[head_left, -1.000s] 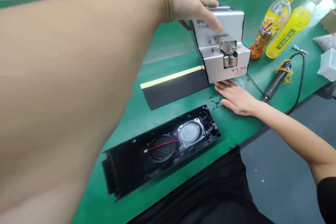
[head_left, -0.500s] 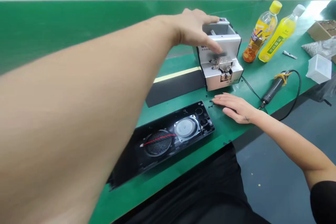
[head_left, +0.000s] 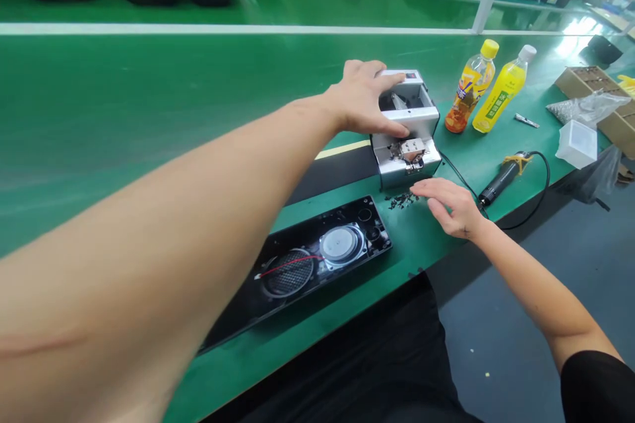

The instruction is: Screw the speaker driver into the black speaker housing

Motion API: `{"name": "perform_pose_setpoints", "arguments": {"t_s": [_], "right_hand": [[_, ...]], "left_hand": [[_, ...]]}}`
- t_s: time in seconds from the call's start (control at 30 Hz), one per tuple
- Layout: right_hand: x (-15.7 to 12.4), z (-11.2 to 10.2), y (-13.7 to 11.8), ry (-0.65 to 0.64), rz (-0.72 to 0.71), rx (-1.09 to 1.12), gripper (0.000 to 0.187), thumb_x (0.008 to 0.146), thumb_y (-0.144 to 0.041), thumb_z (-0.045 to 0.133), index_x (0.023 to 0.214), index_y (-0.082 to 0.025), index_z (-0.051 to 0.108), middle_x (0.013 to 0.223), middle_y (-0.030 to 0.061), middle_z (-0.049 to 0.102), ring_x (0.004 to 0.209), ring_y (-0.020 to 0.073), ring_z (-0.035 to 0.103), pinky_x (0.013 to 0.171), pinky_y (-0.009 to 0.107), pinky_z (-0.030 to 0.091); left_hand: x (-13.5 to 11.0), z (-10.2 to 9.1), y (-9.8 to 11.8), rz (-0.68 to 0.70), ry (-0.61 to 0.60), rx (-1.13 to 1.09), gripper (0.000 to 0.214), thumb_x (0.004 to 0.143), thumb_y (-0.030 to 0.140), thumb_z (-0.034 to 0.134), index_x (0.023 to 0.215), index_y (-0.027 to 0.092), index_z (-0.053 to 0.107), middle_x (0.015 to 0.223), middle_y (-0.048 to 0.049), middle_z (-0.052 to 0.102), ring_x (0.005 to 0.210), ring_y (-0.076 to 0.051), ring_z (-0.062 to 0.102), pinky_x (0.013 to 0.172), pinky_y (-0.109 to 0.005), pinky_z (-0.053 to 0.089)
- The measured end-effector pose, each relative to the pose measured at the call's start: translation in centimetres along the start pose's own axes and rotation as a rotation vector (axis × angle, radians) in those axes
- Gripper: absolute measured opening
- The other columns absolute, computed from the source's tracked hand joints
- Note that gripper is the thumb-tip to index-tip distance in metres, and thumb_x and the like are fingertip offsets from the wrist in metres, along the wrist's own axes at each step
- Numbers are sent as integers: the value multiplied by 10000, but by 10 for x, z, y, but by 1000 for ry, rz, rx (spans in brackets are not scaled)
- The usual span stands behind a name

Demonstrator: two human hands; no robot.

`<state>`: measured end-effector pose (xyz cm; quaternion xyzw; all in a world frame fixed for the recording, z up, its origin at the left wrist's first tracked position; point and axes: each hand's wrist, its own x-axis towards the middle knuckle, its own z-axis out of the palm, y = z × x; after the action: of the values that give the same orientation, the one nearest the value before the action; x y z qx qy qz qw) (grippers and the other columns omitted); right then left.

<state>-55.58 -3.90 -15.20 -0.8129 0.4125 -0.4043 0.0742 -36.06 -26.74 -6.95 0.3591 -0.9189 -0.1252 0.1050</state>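
My left hand [head_left: 362, 102] reaches across the green bench and rests on top of a silver screw feeder machine [head_left: 409, 145], fingers gripping its upper edge. My right hand [head_left: 449, 201] lies on the bench just in front of the machine, fingers bent and loosely apart, beside a small pile of black screws [head_left: 401, 199]. An open black speaker housing [head_left: 307, 264] with a round driver and a red wire lies nearer to me on the bench.
Two yellow drink bottles [head_left: 489, 89] stand right of the machine. An electric screwdriver [head_left: 501, 178] with a black cable lies at the bench's edge. A white plastic box [head_left: 575, 142], a bag and cardboard boxes [head_left: 590, 86] sit at the far right. A black panel [head_left: 332, 168] lies behind the housing.
The view has pulled back and up. My left hand stays on the machine's top. My right hand has lifted from flat on the bench and curled, and the screws now lie gathered in a pile.
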Motion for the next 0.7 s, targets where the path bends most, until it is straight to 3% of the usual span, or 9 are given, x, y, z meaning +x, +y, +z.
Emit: {"name": "perform_pose_setpoints", "arguments": {"t_s": [0.13, 0.23, 0.37, 0.43, 0.5, 0.57, 0.7], "right_hand": [[-13, -9, 22, 69, 211, -199, 354, 1068, -223, 426, 1273, -93, 685, 1318, 132, 688, 1264, 222, 634, 1127, 391, 533], [-13, -10, 46, 35, 307, -342, 387, 1035, -186, 397, 1266, -68, 684, 1346, 149, 668, 1273, 245, 616, 1137, 406, 517], [-4, -5, 64, -107, 355, -495, 435, 968, -139, 423, 1315, -26, 659, 1398, 172, 631, 1312, 289, 558, 1105, 453, 505], [-2, -3, 64, -175, 371, -563, 443, 953, -138, 454, 1329, -10, 650, 1414, 185, 618, 1299, 338, 543, 1027, 515, 503], [-2, -1, 61, -220, 378, -618, 415, 963, -132, 464, 1311, -26, 666, 1383, 178, 640, 1252, 350, 551, 962, 531, 482], [-3, 0, 55, -236, 372, -659, 382, 984, -132, 465, 1281, -34, 684, 1336, 179, 662, 1199, 343, 558, 937, 515, 463], [-9, 2, 40, -199, 325, -688, 325, 1002, -138, 470, 1176, -26, 721, 1206, 185, 698, 1037, 322, 591, 878, 475, 487]], "left_hand": [[1, 4, -2, -44, 22, -24, 1362, 620, 946, 656, 1685, 262, 155, 1743, -84, 51, 1591, -444, -17, 1319, -633, 173], [-9, -1, 8, -75, 43, -47, 1396, 652, 910, 685, 1691, 236, 42, 1739, -164, 20, 1605, -482, 0, 1302, -682, 168], [-59, -18, 24, -67, 142, -91, 1126, 881, 758, 546, 1678, 119, 71, 1743, -192, 86, 1636, -379, 54, 1349, -606, 128], [-93, -22, 26, -124, 137, -113, 945, 928, 646, 515, 1654, 117, 220, 1703, -176, 270, 1599, -334, 250, 1339, -549, 247], [-120, -20, 23, -186, 32, -159, 719, 951, 583, 477, 1559, 201, 452, 1552, -111, 536, 1433, -285, 518, 1246, -500, 422], [-133, -12, 20, -241, -146, -155, 537, 959, 524, 465, 1390, 257, 642, 1387, -55, 682, 1274, -261, 646, 1128, -449, 520], [-118, 14, 19, -250, -447, -2, 383, 953, 376, 496, 1209, 271, 761, 1259, -22, 749, 1128, -261, 704, 944, -377, 550]]}}
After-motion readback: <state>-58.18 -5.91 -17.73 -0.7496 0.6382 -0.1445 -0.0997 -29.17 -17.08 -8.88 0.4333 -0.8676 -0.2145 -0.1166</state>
